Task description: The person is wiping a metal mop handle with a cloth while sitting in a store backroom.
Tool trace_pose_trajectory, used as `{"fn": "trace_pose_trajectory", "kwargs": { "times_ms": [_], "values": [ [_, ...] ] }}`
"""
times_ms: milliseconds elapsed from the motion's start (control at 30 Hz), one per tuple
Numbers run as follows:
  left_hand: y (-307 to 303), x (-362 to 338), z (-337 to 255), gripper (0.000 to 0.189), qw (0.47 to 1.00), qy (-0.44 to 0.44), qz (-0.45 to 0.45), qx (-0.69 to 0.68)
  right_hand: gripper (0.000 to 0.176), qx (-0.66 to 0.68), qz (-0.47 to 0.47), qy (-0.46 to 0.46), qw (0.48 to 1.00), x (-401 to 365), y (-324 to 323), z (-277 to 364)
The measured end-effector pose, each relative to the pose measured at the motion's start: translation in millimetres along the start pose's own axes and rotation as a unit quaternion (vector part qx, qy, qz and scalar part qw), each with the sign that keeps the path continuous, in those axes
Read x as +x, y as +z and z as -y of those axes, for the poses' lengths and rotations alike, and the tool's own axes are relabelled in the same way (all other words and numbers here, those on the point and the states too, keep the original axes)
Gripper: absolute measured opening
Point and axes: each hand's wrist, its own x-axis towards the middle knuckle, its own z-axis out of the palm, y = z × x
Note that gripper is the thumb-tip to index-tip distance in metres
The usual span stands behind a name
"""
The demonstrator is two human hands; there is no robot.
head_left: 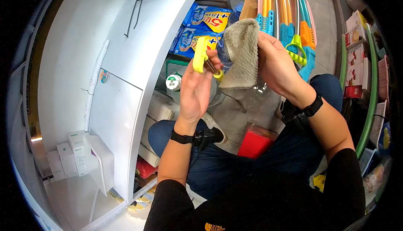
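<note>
My left hand (196, 92) is closed around a small tool (200, 55) with a flat yellow-green end, a short metal shaft and a yellow-green cap at its lower end. In my right hand (280, 65) a grey, fuzzy cleaning cloth (242, 52) is pinched by its right edge between thumb and fingers. The cloth hangs just right of the tool, and its lower left corner comes close to the tool's cap. Both hands are raised in front of my knees.
Blue packs (197, 38) and a large clear bottle (173, 82) stand beyond my left hand. Long-handled tools with blue, orange and green parts (289, 25) lie beyond my right hand. A white counter (121, 59) runs along the left, stocked shelves (357, 63) along the right. A red package (257, 140) lies between my legs.
</note>
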Motion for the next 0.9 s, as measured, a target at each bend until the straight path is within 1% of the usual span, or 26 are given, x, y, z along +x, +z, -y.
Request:
{"fn": "trace_pose_trajectory", "kwargs": {
  "times_ms": [33,67,100,133,167,233,267,300,367,400,433,500,533,567,600,633,667,767,800,867,900],
  "values": [
    [1.1,-1.7,1.8,0.055,0.999,0.009,-0.011,0.031,0.029,-0.017,0.002,-0.008,1.0,-5.0,0.7,0.5],
    [1.2,-3.5,5.7,0.053,0.998,0.02,-0.023,0.06,0.027,-0.182,0.057,-0.086,0.978,-6.6,1.0,-0.8],
    [1.8,-6.5,8.7,0.051,0.995,0.028,-0.035,0.09,0.026,-0.338,0.11,-0.159,0.921,-9.1,2.0,-4.0],
    [4.0,-10.4,11.8,0.05,0.992,0.028,-0.065,0.106,0.027,-0.34,0.117,-0.208,0.909,-14.3,13.7,-7.7],
    [4.7,-16.6,18.6,0.044,0.988,0.023,-0.108,0.107,0.031,-0.376,0.135,-0.246,0.883,-18.0,22.2,-6.7],
    [8.8,-22.8,20.8,0.034,0.967,0.015,-0.109,0.229,0.036,-0.408,0.15,-0.273,0.858,-23.6,29.9,-5.1],
    [15.1,-25.0,23.5,0.027,0.967,-0.009,-0.151,0.206,0.041,-0.425,0.129,-0.285,0.849,-25.3,29.6,-6.4],
    [19.8,-21.9,20.3,0.029,0.957,0.012,-0.116,0.266,0.041,-0.446,0.121,-0.299,0.835,-27.5,30.9,-4.7],
    [25.4,-19.6,15.9,0.028,0.941,0.035,-0.115,0.316,0.041,-0.488,0.105,-0.328,0.802,-31.1,36.2,4.0],
    [25.5,-19.2,17.0,0.027,0.934,0.045,-0.117,0.335,0.038,-0.485,0.083,-0.341,0.801,-32.2,41.7,3.8],
    [25.4,-18.7,18.1,0.026,0.926,0.055,-0.12,0.355,0.037,-0.485,0.082,-0.336,0.803,-31.5,40.6,2.7],
    [20.0,-20.1,17.5,0.022,0.88,0.086,-0.097,0.456,0.034,-0.485,0.078,-0.327,0.808,-28.7,36.2,-0.1],
    [22.7,-19.5,18.6,0.021,0.888,0.096,-0.075,0.443,0.031,-0.444,0.092,-0.3,0.839,-23.8,32.0,1.2],
    [24.4,-18.4,17.3,0.022,0.893,0.094,-0.067,0.435,0.027,-0.404,0.077,-0.248,0.877,-20.8,27.8,-0.3],
    [25.9,-17.6,15.7,0.023,0.898,0.093,-0.059,0.426,0.025,-0.33,0.055,-0.182,0.925,-18.0,25.8,-1.6],
    [27.8,-17.0,13.6,0.024,0.903,0.091,-0.051,0.417,0.024,-0.253,0.032,-0.113,0.96,-16.2,24.2,-2.0],
    [27.5,-17.6,7.1,0.027,0.911,0.043,-0.032,0.409,0.024,-0.241,0.018,-0.097,0.966,-15.6,23.6,-1.8],
    [27.2,-13.8,9.1,0.029,0.921,0.051,-0.061,0.381,0.025,-0.209,-0.021,-0.06,0.976,-13.5,20.3,-1.5],
    [24.4,-15.7,6.4,0.031,0.911,0.031,-0.057,0.407,0.025,-0.205,-0.028,-0.052,0.977,-10.0,15.6,-0.6],
    [14.6,-10.9,15.1,0.033,0.928,0.063,-0.089,0.355,0.026,-0.19,-0.04,-0.04,0.98,-2.9,9.5,6.6],
    [8.1,-7.1,18.9,0.035,0.935,0.079,-0.106,0.33,0.026,-0.146,-0.036,-0.015,0.989,1.6,5.9,11.1]
  ]
}}
